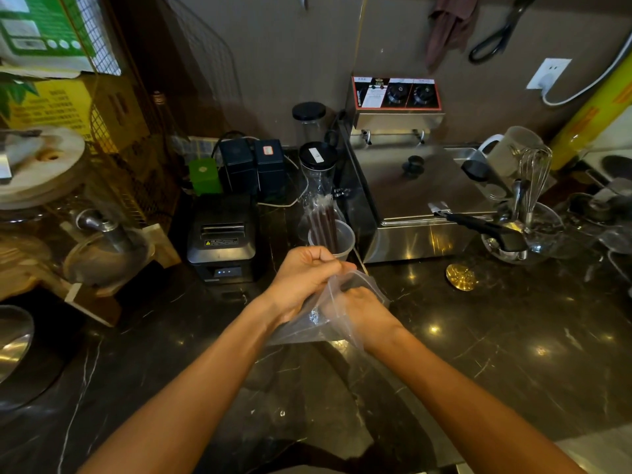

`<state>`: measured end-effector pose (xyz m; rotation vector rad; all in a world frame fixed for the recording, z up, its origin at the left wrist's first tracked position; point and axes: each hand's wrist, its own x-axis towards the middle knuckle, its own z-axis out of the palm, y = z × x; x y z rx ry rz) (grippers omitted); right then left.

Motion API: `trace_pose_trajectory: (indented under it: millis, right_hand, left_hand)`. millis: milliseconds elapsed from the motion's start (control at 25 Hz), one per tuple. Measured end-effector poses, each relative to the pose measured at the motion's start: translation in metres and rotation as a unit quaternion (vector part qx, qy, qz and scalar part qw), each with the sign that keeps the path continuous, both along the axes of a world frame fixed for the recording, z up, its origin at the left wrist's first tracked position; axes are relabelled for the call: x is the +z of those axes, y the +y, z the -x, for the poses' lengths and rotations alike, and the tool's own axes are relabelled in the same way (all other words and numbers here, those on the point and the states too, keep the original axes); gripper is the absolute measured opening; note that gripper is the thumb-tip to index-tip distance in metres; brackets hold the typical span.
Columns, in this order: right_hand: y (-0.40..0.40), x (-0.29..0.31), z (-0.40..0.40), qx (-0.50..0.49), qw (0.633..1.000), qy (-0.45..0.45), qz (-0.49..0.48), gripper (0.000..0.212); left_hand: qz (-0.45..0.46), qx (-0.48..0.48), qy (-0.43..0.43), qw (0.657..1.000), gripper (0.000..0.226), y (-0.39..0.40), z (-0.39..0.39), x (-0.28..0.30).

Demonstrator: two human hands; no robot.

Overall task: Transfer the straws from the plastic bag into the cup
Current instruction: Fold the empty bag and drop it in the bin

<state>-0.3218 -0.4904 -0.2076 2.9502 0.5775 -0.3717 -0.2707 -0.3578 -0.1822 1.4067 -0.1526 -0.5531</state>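
Both forearms extend forward, bare, converging at centre. Left hand [304,273] is fisted, knuckles up, fingers curled tight. Right hand [362,311] sits just beside it, lower, fingers curled inward.

Straws [323,223] in cup [345,238], behind bag [328,316].

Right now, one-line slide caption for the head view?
Both hands grip a clear plastic bag; dark wrapped straws stand in the translucent cup.

A black receipt printer [222,236] sits on a dark marble worktop [513,336] beside a stainless fryer [420,200], with a whisk [535,176] standing in a glass bowl [537,234] at right; scissors [502,29] hang on the wall above
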Motion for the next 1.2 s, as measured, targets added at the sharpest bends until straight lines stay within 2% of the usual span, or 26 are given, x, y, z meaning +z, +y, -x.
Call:
trace_pose_trajectory:
  millis: [80, 160, 240, 320, 440, 520, 600, 680, 760, 880, 960, 1080, 1200]
  right_hand:
    - [0.001, 0.016, 0.001, 0.005, 0.997, -0.035, -0.067, 0.04]
    - [-0.001, 0.044, 0.001, 0.028, 0.991, -0.08, -0.108, 0.03]
    - [-0.007, 0.073, -0.004, -0.009, 0.976, -0.106, -0.191, 0.019]
    - [-0.02, 0.099, -0.014, -0.084, 0.942, -0.126, -0.299, 0.014]
    - [-0.037, 0.13, -0.04, -0.163, 0.857, -0.194, -0.449, 0.018]
    - [-0.045, 0.143, -0.063, -0.168, 0.812, -0.264, -0.492, 0.025]
    - [-0.052, 0.144, -0.087, -0.16, 0.8, -0.319, -0.483, 0.038]
    - [-0.055, 0.135, -0.11, -0.181, 0.81, -0.331, -0.449, 0.056]
    - [-0.049, 0.118, -0.128, -0.189, 0.843, -0.292, -0.411, 0.067]
    - [-0.036, 0.08, -0.144, -0.192, 0.896, -0.206, -0.344, 0.05]
    - [-0.03, 0.053, -0.151, -0.19, 0.911, -0.169, -0.325, 0.043]
    - [-0.027, 0.023, -0.16, -0.196, 0.926, -0.138, -0.29, 0.035]
    - [-0.029, 0.004, -0.166, -0.217, 0.934, -0.09, -0.27, 0.028]
  left_hand:
    - [-0.01, 0.021, -0.004, 1.0, 0.018, 0.005, -0.006, 0.0]
    - [0.0, 0.043, 0.01, 0.999, 0.019, 0.013, -0.016, -0.004]
    - [0.005, 0.066, 0.023, 0.998, 0.018, 0.022, -0.026, -0.006]
    - [0.012, 0.084, 0.039, 0.996, 0.014, 0.028, -0.032, -0.003]
    - [0.052, 0.084, 0.085, 0.991, 0.015, 0.037, -0.039, 0.002]
    - [0.073, 0.09, 0.105, 0.988, 0.015, 0.043, -0.04, 0.001]
    - [0.086, 0.105, 0.12, 0.983, 0.013, 0.051, -0.039, 0.001]
    - [0.102, 0.11, 0.139, 0.979, 0.012, 0.061, -0.039, 0.001]
    - [0.114, 0.111, 0.156, 0.975, 0.014, 0.07, -0.039, 0.002]
    - [0.124, 0.099, 0.169, 0.973, 0.017, 0.074, -0.04, 0.003]
    - [0.134, 0.092, 0.181, 0.97, 0.022, 0.076, -0.042, 0.002]
    - [0.149, 0.078, 0.204, 0.964, 0.046, 0.076, -0.048, -0.003]
    - [0.153, 0.066, 0.218, 0.962, 0.03, 0.073, -0.053, -0.008]
